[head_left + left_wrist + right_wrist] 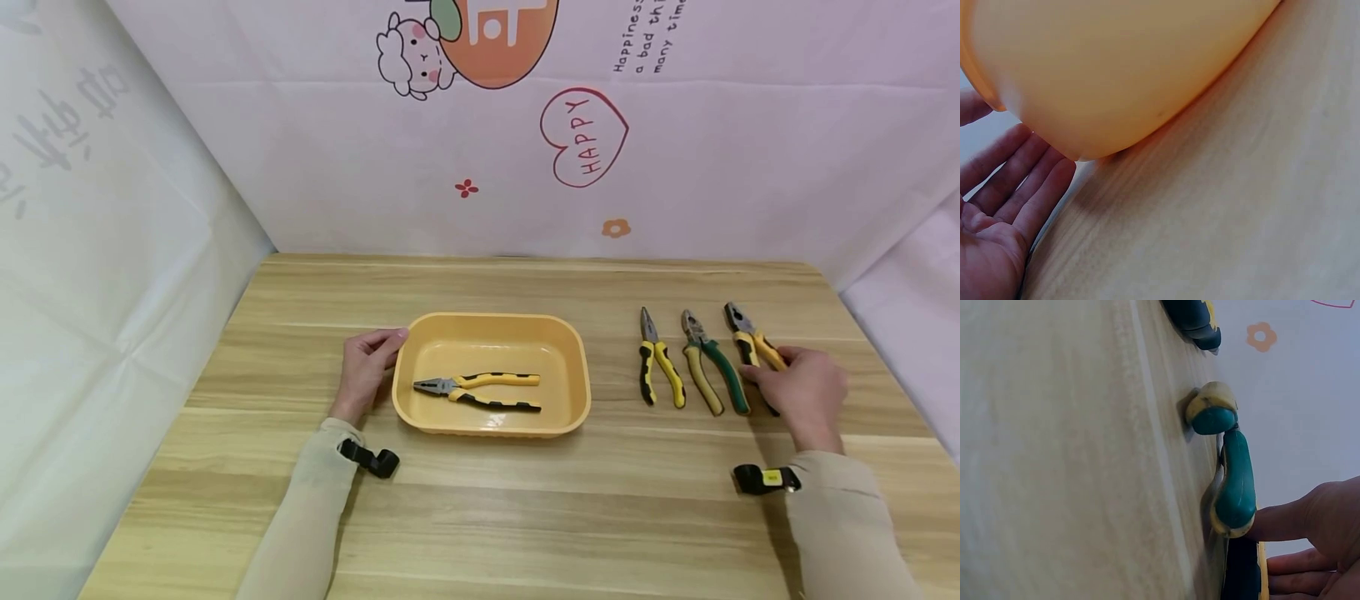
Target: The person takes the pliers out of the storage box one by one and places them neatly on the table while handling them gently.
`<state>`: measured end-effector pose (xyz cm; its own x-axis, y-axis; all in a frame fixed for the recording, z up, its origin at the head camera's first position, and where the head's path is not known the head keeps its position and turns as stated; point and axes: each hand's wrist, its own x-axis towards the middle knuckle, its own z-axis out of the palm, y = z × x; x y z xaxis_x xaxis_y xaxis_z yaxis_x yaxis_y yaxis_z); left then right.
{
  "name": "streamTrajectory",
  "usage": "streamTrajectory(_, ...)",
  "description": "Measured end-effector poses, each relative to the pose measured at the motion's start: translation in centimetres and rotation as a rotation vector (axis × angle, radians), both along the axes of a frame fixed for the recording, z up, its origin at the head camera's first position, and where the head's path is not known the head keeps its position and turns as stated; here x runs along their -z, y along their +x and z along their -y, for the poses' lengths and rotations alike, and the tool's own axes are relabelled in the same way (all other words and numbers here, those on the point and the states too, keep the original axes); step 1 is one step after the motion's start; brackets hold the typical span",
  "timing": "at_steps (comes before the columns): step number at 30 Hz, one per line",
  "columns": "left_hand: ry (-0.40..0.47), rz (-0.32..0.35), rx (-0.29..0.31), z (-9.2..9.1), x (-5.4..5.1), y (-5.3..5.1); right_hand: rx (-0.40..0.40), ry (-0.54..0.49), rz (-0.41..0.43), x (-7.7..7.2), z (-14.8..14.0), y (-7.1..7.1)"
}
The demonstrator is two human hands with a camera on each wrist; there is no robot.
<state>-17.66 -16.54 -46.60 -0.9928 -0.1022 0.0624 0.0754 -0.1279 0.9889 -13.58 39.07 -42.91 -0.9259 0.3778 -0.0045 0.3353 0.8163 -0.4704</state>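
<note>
My left hand is at the left end of a yellow plastic basin. In the left wrist view its fingers are nearly straight and touch the outer wall, with the thumb by the rim. Inside the basin lies a pair of yellow-and-black pliers, jaws to the left. My right hand pinches the handles of the rightmost yellow-and-black pliers between thumb and fingers. Just left of them lie green-and-tan pliers, whose handle partly covers the right thumb in the right wrist view.
Long-nose pliers with yellow-and-black handles lie left of the green pair. The wooden table ends at a printed white cloth behind and a white cloth on the left. Both wrists wear small black cameras.
</note>
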Motion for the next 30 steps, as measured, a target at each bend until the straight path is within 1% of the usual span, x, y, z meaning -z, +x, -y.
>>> streamTrajectory(14, -0.004, 0.008, 0.006, -0.09, 0.11, -0.07, 0.005, 0.011, 0.021, -0.01, 0.11, -0.12)
streamTrajectory(19, -0.005, 0.014, 0.002, -0.04, 0.09, -0.03, 0.005, 0.010, 0.050, -0.23, 0.26, -0.10)
streamTrajectory(23, -0.010, 0.013, -0.002, -0.02, 0.03, 0.03, -0.008, 0.031, 0.059, -0.42, 0.37, -0.12)
streamTrajectory(30, -0.011, -0.003, 0.017, 0.02, 0.04, 0.03, -0.011, 0.025, 0.063, -0.44, 0.37, -0.10)
